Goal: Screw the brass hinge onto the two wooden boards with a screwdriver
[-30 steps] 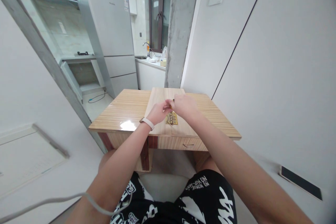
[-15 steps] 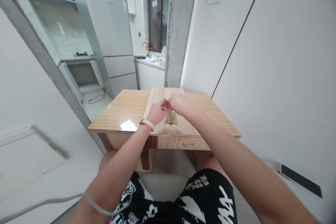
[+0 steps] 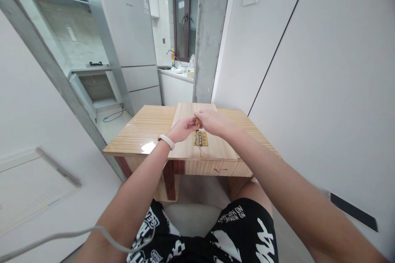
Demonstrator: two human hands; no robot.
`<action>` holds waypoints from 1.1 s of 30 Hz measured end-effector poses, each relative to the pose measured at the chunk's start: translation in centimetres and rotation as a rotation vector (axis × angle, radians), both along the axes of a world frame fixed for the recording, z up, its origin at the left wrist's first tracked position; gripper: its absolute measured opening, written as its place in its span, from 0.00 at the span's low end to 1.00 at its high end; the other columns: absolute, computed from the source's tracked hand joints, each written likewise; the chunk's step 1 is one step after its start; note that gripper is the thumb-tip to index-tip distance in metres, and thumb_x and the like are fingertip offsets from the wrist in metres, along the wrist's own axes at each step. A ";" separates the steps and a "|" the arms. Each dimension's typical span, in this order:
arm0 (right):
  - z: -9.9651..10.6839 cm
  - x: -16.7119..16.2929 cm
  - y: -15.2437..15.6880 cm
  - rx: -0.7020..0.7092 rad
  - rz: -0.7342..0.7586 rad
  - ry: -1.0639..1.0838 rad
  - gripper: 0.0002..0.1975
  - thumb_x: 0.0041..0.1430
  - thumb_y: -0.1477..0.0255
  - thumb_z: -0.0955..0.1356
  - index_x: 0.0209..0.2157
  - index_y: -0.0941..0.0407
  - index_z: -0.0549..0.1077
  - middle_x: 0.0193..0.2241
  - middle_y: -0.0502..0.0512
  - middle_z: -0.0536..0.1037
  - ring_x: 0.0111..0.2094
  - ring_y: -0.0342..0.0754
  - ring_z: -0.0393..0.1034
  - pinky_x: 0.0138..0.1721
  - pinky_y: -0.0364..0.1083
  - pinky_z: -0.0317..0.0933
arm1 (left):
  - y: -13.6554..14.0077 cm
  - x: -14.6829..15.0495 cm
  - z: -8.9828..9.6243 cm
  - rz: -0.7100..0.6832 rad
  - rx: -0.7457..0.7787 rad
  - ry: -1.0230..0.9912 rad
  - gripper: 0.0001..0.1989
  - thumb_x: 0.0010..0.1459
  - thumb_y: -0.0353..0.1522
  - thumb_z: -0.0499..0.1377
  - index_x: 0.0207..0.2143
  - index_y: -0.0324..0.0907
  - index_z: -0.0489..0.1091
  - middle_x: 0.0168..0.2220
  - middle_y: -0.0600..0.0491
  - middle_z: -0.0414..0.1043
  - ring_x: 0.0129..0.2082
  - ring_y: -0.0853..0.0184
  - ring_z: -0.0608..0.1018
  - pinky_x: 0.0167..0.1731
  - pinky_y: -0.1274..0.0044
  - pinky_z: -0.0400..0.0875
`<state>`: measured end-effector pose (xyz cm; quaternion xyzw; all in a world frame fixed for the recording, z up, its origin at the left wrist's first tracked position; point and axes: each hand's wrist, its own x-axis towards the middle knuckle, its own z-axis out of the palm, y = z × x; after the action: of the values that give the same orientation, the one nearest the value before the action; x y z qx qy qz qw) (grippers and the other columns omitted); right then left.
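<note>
Two pale wooden boards (image 3: 185,111) lie side by side on the desk, and a brass hinge (image 3: 203,139) spans the seam between them. My right hand (image 3: 212,121) is closed from above around a small screwdriver with a yellow handle (image 3: 198,122), held upright just beyond the hinge's far edge. From the left, my left hand (image 3: 182,128) has its fingers pinched at the screwdriver's lower part. The tip and any screw under it are too small to make out. A pale band circles my left wrist.
The striped wooden desk (image 3: 148,120) has a drawer (image 3: 203,168) with a metal handle at the front. A grey cable (image 3: 77,233) crosses near my left forearm. White walls stand close on both sides. A fridge (image 3: 129,28) and sink counter (image 3: 177,84) are beyond.
My left hand has shifted slightly left and its fingers have straightened a little. My right hand has turned slightly, and more of the yellow handle shows. The boards and hinge have stayed put.
</note>
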<state>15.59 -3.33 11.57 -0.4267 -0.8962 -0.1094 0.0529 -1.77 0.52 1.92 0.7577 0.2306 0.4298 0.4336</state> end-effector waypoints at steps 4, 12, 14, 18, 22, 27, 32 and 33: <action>0.1 0.0 -0.2 -0.009 -0.086 0.029 0.10 0.68 0.68 0.64 0.42 0.58 0.75 0.41 0.62 0.81 0.42 0.52 0.74 0.39 0.45 0.59 | -0.6 0.3 -0.4 0.120 -0.029 -0.046 0.11 0.57 0.35 0.64 0.39 0.39 0.72 0.38 0.48 0.79 0.41 0.63 0.81 0.48 0.69 0.74; -0.1 -2.2 -1.5 0.049 -0.359 0.134 0.25 0.69 0.54 0.62 0.42 0.62 0.79 0.41 0.71 0.81 0.45 0.59 0.75 0.45 0.49 0.63 | -2.1 1.2 -0.2 0.400 0.146 0.017 0.04 0.53 0.29 0.62 0.31 0.40 0.69 0.29 0.55 0.75 0.32 0.69 0.77 0.33 0.79 0.69; -0.1 -2.7 -1.6 0.046 -0.386 0.162 0.26 0.68 0.54 0.62 0.41 0.62 0.79 0.40 0.71 0.81 0.45 0.59 0.75 0.45 0.49 0.64 | -2.1 1.4 -0.3 0.451 0.164 0.018 0.04 0.52 0.28 0.62 0.30 0.40 0.68 0.28 0.55 0.74 0.30 0.70 0.75 0.32 0.79 0.68; -0.3 -3.3 -1.9 0.043 -0.404 0.202 0.25 0.69 0.55 0.61 0.41 0.62 0.79 0.40 0.71 0.81 0.44 0.58 0.76 0.46 0.49 0.64 | -2.1 2.0 -0.9 0.527 0.179 -0.025 0.06 0.49 0.25 0.61 0.29 0.41 0.66 0.28 0.56 0.71 0.28 0.72 0.73 0.30 0.80 0.65; -0.4 -3.3 -2.0 0.038 -0.388 0.204 0.20 0.70 0.62 0.62 0.42 0.62 0.79 0.40 0.70 0.81 0.45 0.56 0.76 0.46 0.47 0.64 | -2.0 2.1 -1.0 0.529 0.172 -0.028 0.08 0.49 0.24 0.61 0.29 0.41 0.63 0.26 0.57 0.68 0.27 0.72 0.71 0.27 0.81 0.63; -0.4 -2.7 -1.1 0.015 -0.318 0.172 0.15 0.68 0.66 0.65 0.39 0.61 0.80 0.37 0.67 0.82 0.42 0.55 0.76 0.44 0.46 0.64 | -1.4 1.2 -0.4 0.345 0.085 -0.029 0.11 0.50 0.28 0.65 0.36 0.40 0.68 0.33 0.54 0.74 0.33 0.70 0.76 0.33 0.79 0.70; -0.6 -2.0 -0.2 -0.005 -0.048 0.188 0.10 0.63 0.75 0.67 0.43 0.56 0.81 0.39 0.60 0.82 0.42 0.51 0.75 0.43 0.44 0.61 | -0.7 0.1 0.0 0.070 -0.062 -0.096 0.25 0.54 0.33 0.68 0.53 0.39 0.68 0.44 0.46 0.77 0.44 0.64 0.80 0.48 0.70 0.74; -0.6 -1.9 -0.1 -0.008 -0.007 0.196 0.11 0.62 0.77 0.67 0.43 0.56 0.80 0.40 0.59 0.82 0.42 0.50 0.75 0.43 0.44 0.61 | -0.6 0.0 0.0 0.039 -0.071 -0.100 0.25 0.55 0.34 0.68 0.54 0.39 0.68 0.45 0.45 0.77 0.45 0.63 0.80 0.49 0.69 0.74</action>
<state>13.73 -3.48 10.96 -0.4387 -0.8856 -0.0636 0.1382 -1.82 -0.06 1.94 0.7148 0.2384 0.4667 0.4629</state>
